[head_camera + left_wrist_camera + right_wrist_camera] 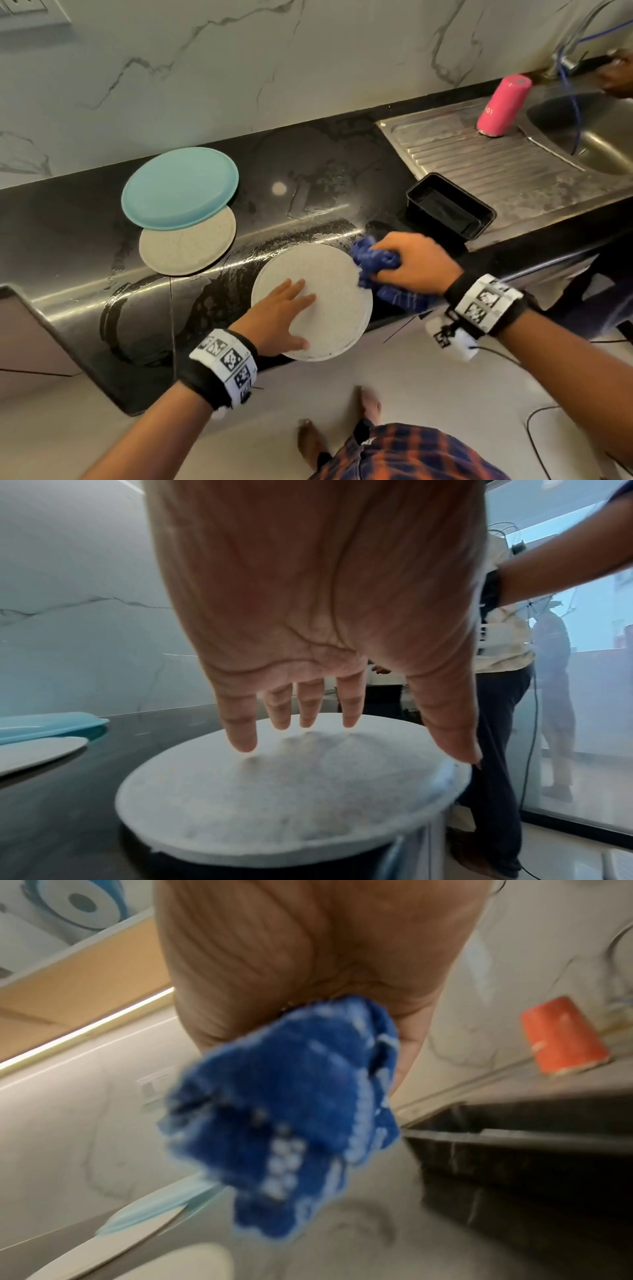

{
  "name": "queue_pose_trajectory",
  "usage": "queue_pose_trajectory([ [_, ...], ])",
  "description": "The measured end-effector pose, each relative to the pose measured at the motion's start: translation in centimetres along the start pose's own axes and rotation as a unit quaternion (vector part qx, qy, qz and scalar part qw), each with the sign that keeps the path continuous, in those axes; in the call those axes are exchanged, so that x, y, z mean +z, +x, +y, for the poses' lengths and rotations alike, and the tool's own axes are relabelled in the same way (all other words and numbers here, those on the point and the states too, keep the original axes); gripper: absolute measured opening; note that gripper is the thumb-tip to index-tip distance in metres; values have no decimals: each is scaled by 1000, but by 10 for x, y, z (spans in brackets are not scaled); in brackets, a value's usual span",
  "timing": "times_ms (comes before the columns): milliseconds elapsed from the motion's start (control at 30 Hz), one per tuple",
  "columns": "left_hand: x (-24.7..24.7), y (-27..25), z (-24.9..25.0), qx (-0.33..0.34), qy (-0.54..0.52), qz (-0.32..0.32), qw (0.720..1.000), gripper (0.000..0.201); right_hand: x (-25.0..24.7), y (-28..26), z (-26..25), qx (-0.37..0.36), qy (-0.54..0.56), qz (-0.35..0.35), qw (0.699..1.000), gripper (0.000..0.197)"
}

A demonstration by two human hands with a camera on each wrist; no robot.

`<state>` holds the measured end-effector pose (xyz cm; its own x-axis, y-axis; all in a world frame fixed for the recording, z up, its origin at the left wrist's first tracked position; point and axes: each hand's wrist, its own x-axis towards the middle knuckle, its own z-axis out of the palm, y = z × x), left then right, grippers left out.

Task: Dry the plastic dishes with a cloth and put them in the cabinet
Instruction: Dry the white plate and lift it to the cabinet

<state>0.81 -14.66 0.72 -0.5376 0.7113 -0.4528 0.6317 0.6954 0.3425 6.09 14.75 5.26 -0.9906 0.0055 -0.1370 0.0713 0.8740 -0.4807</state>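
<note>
Plate in work: speckled white plate [329,284] lies upside down at the front edge of the black desk [85,219], its near rim hanging past the edge.
Left hand: left hand [281,315] lies flat on the plate with straight, spread fingers [240,723], the fingertips touching the plate's underside [291,791] and the thumb reaching toward the near rim.
Right hand: right hand [411,263] is closed round a bunched blue cloth [376,263], which touches the plate's right rim; in the right wrist view the cloth [291,1118] bulges out of the fist, blurred.
Other dishes: a teal plate [180,188] lies face down further back on the left, overlapping a second speckled plate [188,245]; both are well apart from the one being held.
Black tray: a rectangular black container [450,209] sits open side up, just beyond the right hand, at the edge of the steel draining board [479,154].
Sink area: a pink cup [503,106] stands upside down on the draining board beside the sink bowl [589,137].
Surface: the desk shines with wet patches around the plate.
</note>
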Motion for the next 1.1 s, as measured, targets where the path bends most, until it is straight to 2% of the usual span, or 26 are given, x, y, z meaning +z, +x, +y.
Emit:
queue_pose_trajectory([
  [100,15,-2,18,21,41,8,999,97,-45,12,39,36,-2,91,995,52],
  [267,34,-2,50,7,96,14,995,106,-108,44,90,113,-30,155,981,36],
  [367,38,-1,60,-9,112,20,993,103,-118,62,114,140,-66,127,980,37],
  [500,38,-3,61,-20,113,44,992,89,-96,73,135,162,-124,51,978,41],
  [733,42,-10,71,-16,128,54,990,66,-70,82,157,183,-109,18,977,44],
  [833,33,-15,72,25,157,99,982,68,-79,84,156,171,-100,9,980,53],
  [933,18,-20,73,60,154,193,967,66,-92,83,144,136,-89,27,986,51],
  [1033,-12,-23,75,71,101,277,953,61,-100,76,116,60,-85,45,994,45],
  [1100,-35,-25,74,72,61,324,942,58,-97,70,94,-9,-75,27,997,47],
])
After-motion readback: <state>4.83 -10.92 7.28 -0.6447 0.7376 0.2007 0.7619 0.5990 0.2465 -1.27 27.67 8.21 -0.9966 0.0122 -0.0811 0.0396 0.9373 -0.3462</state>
